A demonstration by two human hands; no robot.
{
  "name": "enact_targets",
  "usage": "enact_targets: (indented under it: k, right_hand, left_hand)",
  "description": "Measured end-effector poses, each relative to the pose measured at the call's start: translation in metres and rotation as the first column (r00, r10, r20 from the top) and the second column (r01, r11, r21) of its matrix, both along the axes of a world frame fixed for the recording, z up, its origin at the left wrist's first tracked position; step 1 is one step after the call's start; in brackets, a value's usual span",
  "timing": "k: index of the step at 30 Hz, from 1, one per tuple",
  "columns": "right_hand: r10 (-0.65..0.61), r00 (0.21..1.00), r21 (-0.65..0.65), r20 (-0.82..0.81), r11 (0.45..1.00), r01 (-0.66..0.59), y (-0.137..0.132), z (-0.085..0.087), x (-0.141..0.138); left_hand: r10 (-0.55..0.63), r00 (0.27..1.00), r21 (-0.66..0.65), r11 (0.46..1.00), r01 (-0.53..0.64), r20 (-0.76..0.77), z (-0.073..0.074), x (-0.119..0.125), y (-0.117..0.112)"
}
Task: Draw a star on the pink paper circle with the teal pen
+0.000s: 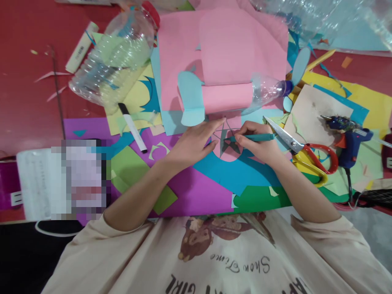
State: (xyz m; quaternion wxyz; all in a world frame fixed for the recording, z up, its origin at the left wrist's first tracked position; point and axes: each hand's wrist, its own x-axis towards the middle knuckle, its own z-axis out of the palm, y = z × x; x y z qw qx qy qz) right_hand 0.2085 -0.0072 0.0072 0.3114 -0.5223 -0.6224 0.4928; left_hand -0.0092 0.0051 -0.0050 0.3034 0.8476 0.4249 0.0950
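Observation:
My right hand (257, 141) grips a teal pen (260, 137), its tip on a pink paper piece (227, 156). A star (223, 143) is drawn there in dark lines, with some of its points shaded in. Fingers stretched out, my left hand (199, 141) lies flat at the left side of the pink piece. Just beyond both hands, a small plastic bottle (265, 93) with a blue cap lies on its side, wrapped in pink paper, with light blue paper shapes (191, 98) at its base end.
Red-and-yellow-handled scissors (295, 145) and a blue glue gun (352, 145) lie at the right. A large clear bottle (122, 53), a white marker (133, 128) and a glue stick (81, 49) are at the left. Coloured paper sheets (199, 188) and scraps cover the red table.

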Motion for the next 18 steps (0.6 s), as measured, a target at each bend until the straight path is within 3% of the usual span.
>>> enact_targets:
  k: [9,18]
  right_hand:
    - [0.027,0.998,-0.029,-0.057,0.999,-0.029,-0.0012,-0.0016,-0.0024]
    - [0.027,1.000,-0.016,-0.003,1.000,-0.027,0.0002,-0.0013,-0.0009]
  left_hand:
    - [-0.011,1.000,0.011,1.000,0.011,0.015,-0.0001,-0.0002,0.0002]
    - [-0.006,1.000,0.010,1.000,0.006,0.020,0.0003,-0.0005,0.0001]
